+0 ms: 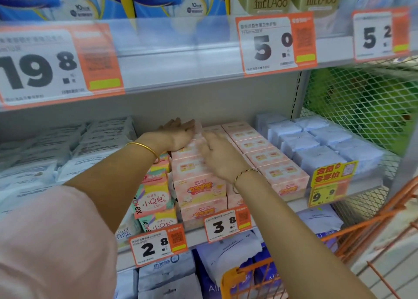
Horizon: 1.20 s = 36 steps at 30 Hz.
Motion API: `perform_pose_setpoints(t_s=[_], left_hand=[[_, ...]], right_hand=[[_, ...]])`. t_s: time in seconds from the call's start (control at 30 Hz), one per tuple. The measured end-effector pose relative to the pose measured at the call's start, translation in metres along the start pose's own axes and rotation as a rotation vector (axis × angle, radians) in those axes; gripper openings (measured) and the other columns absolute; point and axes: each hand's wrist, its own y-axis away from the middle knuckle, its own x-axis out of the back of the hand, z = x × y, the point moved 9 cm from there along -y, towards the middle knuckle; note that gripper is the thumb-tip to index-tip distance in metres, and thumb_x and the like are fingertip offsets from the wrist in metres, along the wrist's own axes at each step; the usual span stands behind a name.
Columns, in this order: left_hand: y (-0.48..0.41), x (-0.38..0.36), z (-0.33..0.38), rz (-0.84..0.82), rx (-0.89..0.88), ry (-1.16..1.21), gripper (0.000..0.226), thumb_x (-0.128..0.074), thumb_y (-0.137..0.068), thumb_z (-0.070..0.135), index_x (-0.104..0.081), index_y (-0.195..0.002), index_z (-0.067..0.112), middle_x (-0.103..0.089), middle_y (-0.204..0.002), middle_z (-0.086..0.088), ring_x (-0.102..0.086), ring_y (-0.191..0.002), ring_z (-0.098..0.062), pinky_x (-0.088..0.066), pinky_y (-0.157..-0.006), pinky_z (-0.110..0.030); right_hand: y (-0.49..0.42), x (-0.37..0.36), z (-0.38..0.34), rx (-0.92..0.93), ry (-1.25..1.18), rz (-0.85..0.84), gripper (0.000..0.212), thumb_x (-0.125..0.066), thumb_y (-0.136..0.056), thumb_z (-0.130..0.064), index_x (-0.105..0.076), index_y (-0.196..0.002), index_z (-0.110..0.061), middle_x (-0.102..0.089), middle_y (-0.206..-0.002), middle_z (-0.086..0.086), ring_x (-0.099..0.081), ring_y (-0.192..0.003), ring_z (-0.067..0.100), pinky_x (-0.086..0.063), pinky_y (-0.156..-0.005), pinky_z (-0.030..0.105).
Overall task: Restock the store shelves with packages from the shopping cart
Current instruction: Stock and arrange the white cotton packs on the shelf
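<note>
The person is pressing the left hand [178,132] and right hand [218,155], fingers straight and grasping nothing, onto the pink boxes [267,156] stacked on the middle shelf [194,236]. The orange cart [248,276] is standing below.

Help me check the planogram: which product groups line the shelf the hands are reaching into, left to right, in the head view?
White soft packs → colourful Kotex packs → pink boxes → pale blue packs.

Retail shop aisle, stocked shelves [176,56], orange price tags [227,225], orange cart [253,278]
</note>
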Motion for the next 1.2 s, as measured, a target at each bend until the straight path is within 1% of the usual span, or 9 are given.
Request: perform_pose_setpoints(t_s=[0.1, 0.2, 0.27, 0.33, 0.43, 0.6, 0.83, 1.03, 1.2], left_hand=[[0.010, 0.012, 0.022, 0.023, -0.042, -0.001, 0.051, -0.011, -0.100, 0.043, -0.006, -0.149, 0.033, -0.001, -0.159, -0.009, -0.001, -0.147, -0.024, -0.004, -0.119, -0.042], [0.034, 0.028, 0.074, 0.090, -0.139, -0.055, 0.052, -0.020, -0.100, 0.033, -0.011, -0.150, 0.020, -0.002, -0.158, -0.014, -0.004, -0.146, -0.026, -0.008, -0.119, -0.039], [0.060, 0.028, 0.119, 0.135, -0.193, -0.084, 0.048, -0.030, -0.098, 0.024, -0.027, -0.143, 0.007, -0.014, -0.154, -0.018, -0.016, -0.143, -0.029, -0.018, -0.116, -0.037], [0.086, 0.004, 0.166, 0.091, -0.277, -0.122, 0.041, -0.036, -0.095, 0.014, -0.037, -0.134, 0.001, -0.029, -0.143, -0.020, -0.028, -0.134, -0.032, -0.028, -0.108, -0.038], [0.101, -0.051, 0.213, -0.025, -0.379, -0.144, 0.047, -0.036, -0.094, 0.014, -0.032, -0.139, 0.001, -0.024, -0.146, -0.023, -0.023, -0.134, -0.035, -0.028, -0.110, -0.042], [0.088, -0.077, 0.208, -0.032, -0.251, 0.028, 0.060, -0.027, -0.099, 0.033, -0.006, -0.150, 0.009, 0.002, -0.157, -0.015, 0.001, -0.146, -0.028, -0.004, -0.118, -0.038], [0.079, -0.071, 0.200, 0.025, -0.270, 0.124, 0.054, -0.028, -0.098, 0.030, -0.020, -0.147, 0.008, -0.013, -0.156, -0.015, -0.011, -0.145, -0.027, -0.010, -0.119, -0.038], [0.054, -0.064, 0.184, 0.040, -0.069, 0.135, 0.062, -0.029, -0.098, 0.027, -0.002, -0.149, 0.004, 0.008, -0.157, -0.016, 0.007, -0.146, -0.029, 0.000, -0.119, -0.039], [0.043, -0.064, 0.174, 0.027, 0.029, 0.161, 0.063, -0.028, -0.097, 0.026, 0.000, -0.149, 0.002, 0.007, -0.157, -0.018, 0.006, -0.146, -0.031, 0.001, -0.119, -0.040]], right_hand=[[0.003, 0.044, 0.025, -0.011, 0.009, 0.181, 0.031, -0.038, -0.097, -0.010, -0.055, -0.121, 0.000, -0.054, -0.122, 0.020, -0.049, -0.115, 0.033, -0.037, -0.095, 0.033], [0.017, 0.083, 0.076, -0.140, 0.088, 0.274, 0.042, -0.037, -0.090, 0.006, -0.054, -0.128, -0.003, -0.055, -0.129, 0.019, -0.051, -0.118, 0.033, -0.038, -0.096, 0.031], [0.027, 0.094, 0.103, -0.188, 0.118, 0.252, 0.042, -0.036, -0.092, 0.006, -0.054, -0.129, -0.003, -0.054, -0.132, 0.017, -0.049, -0.122, 0.030, -0.035, -0.098, 0.029], [0.035, 0.103, 0.120, -0.213, 0.058, 0.254, 0.039, -0.037, -0.091, 0.008, -0.058, -0.123, 0.003, -0.060, -0.121, 0.017, -0.052, -0.115, 0.026, -0.036, -0.093, 0.026], [0.042, 0.120, 0.129, -0.217, -0.109, 0.339, 0.036, -0.039, -0.089, 0.011, -0.060, -0.118, 0.006, -0.060, -0.122, 0.020, -0.053, -0.118, 0.030, -0.039, -0.101, 0.032], [0.031, 0.090, 0.137, -0.225, 0.039, 0.125, 0.034, -0.042, -0.092, 0.003, -0.058, -0.122, 0.003, -0.053, -0.134, 0.018, -0.046, -0.127, 0.029, -0.031, -0.106, 0.028], [0.024, 0.077, 0.143, -0.237, 0.257, 0.061, 0.029, -0.049, -0.088, -0.001, -0.062, -0.112, 0.010, -0.058, -0.124, 0.024, -0.050, -0.118, 0.035, -0.036, -0.099, 0.033], [-0.009, 0.086, 0.129, -0.187, 0.284, 0.039, 0.033, -0.040, -0.086, 0.008, -0.057, -0.113, 0.018, -0.056, -0.122, 0.032, -0.049, -0.117, 0.041, -0.037, -0.098, 0.044], [-0.033, 0.063, 0.142, -0.184, 0.401, -0.098, 0.030, -0.043, -0.091, 0.000, -0.065, -0.111, 0.007, -0.061, -0.122, 0.022, -0.054, -0.114, 0.034, -0.044, -0.097, 0.037]])
